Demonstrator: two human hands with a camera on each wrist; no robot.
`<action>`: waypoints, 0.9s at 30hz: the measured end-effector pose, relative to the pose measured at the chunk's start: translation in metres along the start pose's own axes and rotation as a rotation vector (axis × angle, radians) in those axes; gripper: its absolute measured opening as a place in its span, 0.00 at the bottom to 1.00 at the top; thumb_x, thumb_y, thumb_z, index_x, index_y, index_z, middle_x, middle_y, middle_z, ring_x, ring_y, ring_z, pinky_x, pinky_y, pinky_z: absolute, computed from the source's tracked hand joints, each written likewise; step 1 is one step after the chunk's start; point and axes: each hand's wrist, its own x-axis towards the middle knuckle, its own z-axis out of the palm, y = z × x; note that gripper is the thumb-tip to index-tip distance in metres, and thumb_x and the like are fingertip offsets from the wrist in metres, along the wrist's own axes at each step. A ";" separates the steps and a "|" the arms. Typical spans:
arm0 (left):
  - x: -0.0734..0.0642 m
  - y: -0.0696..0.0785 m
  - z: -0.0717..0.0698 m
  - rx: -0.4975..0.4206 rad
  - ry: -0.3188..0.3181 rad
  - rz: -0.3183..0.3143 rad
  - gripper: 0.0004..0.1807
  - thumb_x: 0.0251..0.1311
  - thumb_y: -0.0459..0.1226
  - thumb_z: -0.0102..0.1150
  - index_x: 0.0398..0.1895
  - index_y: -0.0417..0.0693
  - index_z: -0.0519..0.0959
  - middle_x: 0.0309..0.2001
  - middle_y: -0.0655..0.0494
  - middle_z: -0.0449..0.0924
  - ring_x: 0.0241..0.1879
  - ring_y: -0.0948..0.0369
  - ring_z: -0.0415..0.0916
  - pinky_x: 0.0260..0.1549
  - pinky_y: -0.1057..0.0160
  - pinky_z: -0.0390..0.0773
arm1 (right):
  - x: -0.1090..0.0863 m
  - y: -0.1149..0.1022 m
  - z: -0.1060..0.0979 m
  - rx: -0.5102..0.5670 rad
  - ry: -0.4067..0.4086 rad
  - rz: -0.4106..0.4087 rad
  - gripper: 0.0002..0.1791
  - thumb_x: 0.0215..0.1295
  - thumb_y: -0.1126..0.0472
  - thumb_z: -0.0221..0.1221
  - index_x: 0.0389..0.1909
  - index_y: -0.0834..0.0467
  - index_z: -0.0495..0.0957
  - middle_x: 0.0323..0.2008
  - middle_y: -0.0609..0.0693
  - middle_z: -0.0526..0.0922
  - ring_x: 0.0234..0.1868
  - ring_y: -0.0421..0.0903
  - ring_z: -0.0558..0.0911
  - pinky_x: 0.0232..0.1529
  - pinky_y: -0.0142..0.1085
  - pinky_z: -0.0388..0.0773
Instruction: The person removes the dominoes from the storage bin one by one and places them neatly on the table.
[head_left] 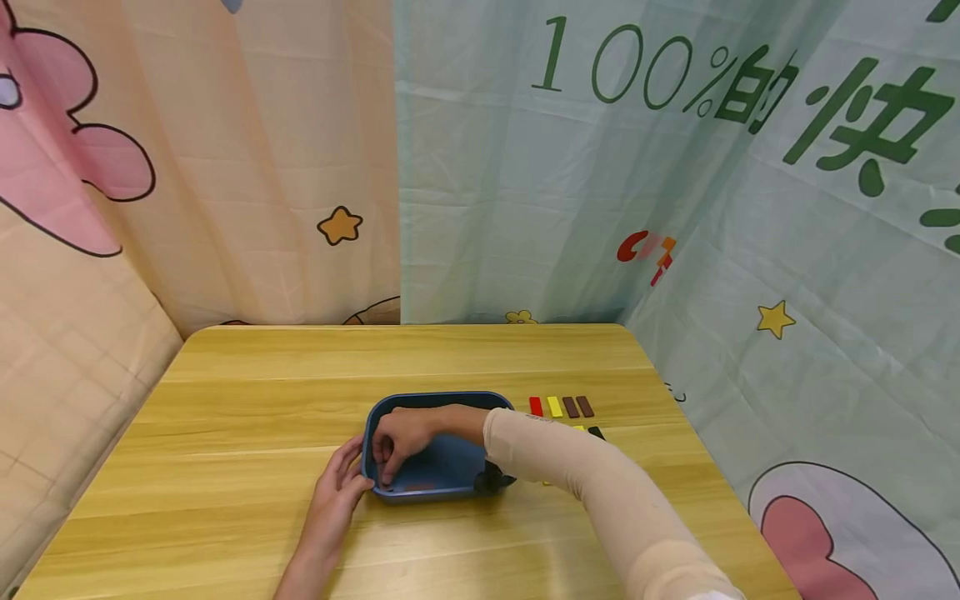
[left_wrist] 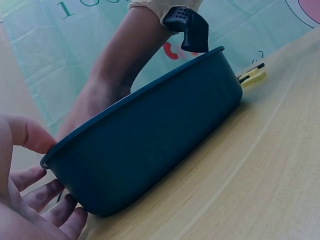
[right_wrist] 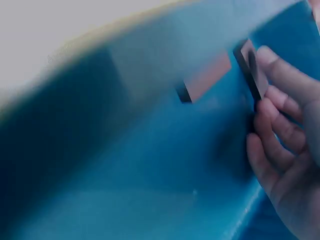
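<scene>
A dark blue plastic basin point(head_left: 450, 467) sits on the table. My left hand point(head_left: 337, 487) holds its near left corner, thumb at the rim and bent fingers against the outer wall, as the left wrist view shows. My right hand point(head_left: 405, 437) reaches down inside, at the left end. Between thumb and fingers it pinches a small flat brown block point(right_wrist: 252, 67), tilted on edge near the basin wall. Another brownish block point(right_wrist: 210, 77) lies on the basin floor beside it.
Right of the basin, several small blocks lie in rows: a red block point(head_left: 536, 406), a yellow block point(head_left: 554, 407), brown blocks point(head_left: 585, 407) and a black block point(head_left: 596, 432). The right sleeve point(head_left: 570, 454) hides part of them. Printed curtains point(head_left: 285, 167) hang around the wooden table point(head_left: 247, 400).
</scene>
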 end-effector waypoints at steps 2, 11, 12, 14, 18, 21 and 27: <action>0.000 0.000 0.001 0.004 0.001 0.009 0.40 0.62 0.20 0.46 0.80 0.38 0.54 0.78 0.43 0.54 0.67 0.58 0.65 0.55 0.70 0.71 | 0.001 0.001 0.002 -0.009 0.012 -0.002 0.12 0.55 0.53 0.78 0.34 0.52 0.85 0.28 0.36 0.83 0.33 0.30 0.80 0.36 0.23 0.74; -0.001 0.001 0.002 0.021 0.001 0.020 0.39 0.63 0.20 0.47 0.79 0.38 0.55 0.78 0.42 0.54 0.67 0.57 0.65 0.55 0.71 0.71 | -0.003 0.002 0.002 -0.013 0.026 -0.027 0.12 0.58 0.58 0.76 0.38 0.55 0.83 0.30 0.39 0.82 0.34 0.31 0.80 0.38 0.22 0.74; -0.001 0.001 0.002 0.023 0.001 0.020 0.39 0.63 0.21 0.47 0.79 0.38 0.55 0.78 0.42 0.54 0.67 0.57 0.65 0.54 0.72 0.71 | -0.004 0.002 0.001 0.003 0.029 -0.027 0.12 0.58 0.59 0.76 0.38 0.56 0.83 0.31 0.39 0.83 0.34 0.31 0.80 0.39 0.22 0.75; -0.001 0.001 0.001 0.030 0.004 0.023 0.38 0.64 0.21 0.47 0.79 0.39 0.56 0.78 0.42 0.55 0.66 0.57 0.66 0.54 0.72 0.72 | -0.006 0.002 -0.001 0.035 0.040 -0.028 0.12 0.58 0.61 0.75 0.39 0.56 0.83 0.32 0.39 0.83 0.36 0.31 0.81 0.40 0.23 0.75; -0.001 0.001 0.001 0.027 0.003 0.028 0.38 0.63 0.21 0.48 0.79 0.39 0.56 0.78 0.42 0.56 0.65 0.57 0.67 0.53 0.71 0.72 | -0.010 0.004 -0.007 0.102 0.074 -0.031 0.09 0.62 0.65 0.72 0.40 0.56 0.83 0.33 0.40 0.83 0.36 0.32 0.80 0.41 0.24 0.76; -0.002 0.001 0.002 0.018 0.007 0.022 0.39 0.63 0.21 0.48 0.79 0.38 0.56 0.78 0.42 0.56 0.65 0.56 0.67 0.52 0.71 0.73 | -0.015 0.005 -0.013 0.128 0.092 -0.041 0.06 0.66 0.66 0.69 0.40 0.56 0.83 0.31 0.41 0.83 0.34 0.34 0.80 0.39 0.25 0.76; -0.002 0.000 0.003 0.005 0.018 0.026 0.38 0.63 0.21 0.49 0.79 0.38 0.57 0.77 0.42 0.58 0.63 0.57 0.68 0.51 0.71 0.73 | -0.032 0.006 -0.021 0.188 0.141 -0.022 0.04 0.68 0.67 0.66 0.40 0.58 0.83 0.27 0.42 0.82 0.28 0.37 0.80 0.35 0.28 0.78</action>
